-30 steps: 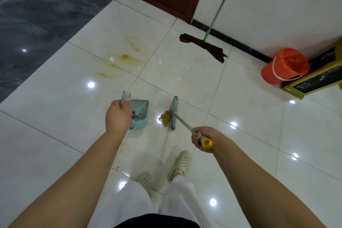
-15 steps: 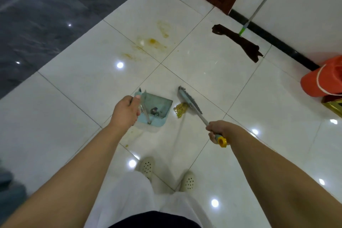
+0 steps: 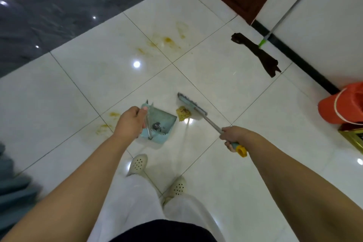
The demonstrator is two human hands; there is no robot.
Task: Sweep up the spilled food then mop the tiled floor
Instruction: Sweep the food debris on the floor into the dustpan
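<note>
Hands [image 3: 130, 122] over stained white tiled floor [image 3: 225, 76].

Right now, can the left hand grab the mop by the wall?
Probably not. The left hand is busy gripping the dustpan handle, and the mop lies far off across the tiles by the wall, beyond the broom.

Glossy white tiled floor [image 3: 225, 88], yellow food pile [image 3: 183, 113], orange stains [image 3: 168, 40], dustpan [image 3: 163, 124], mop [image 3: 255, 53], orange bucket [image 3: 341, 106]
</note>
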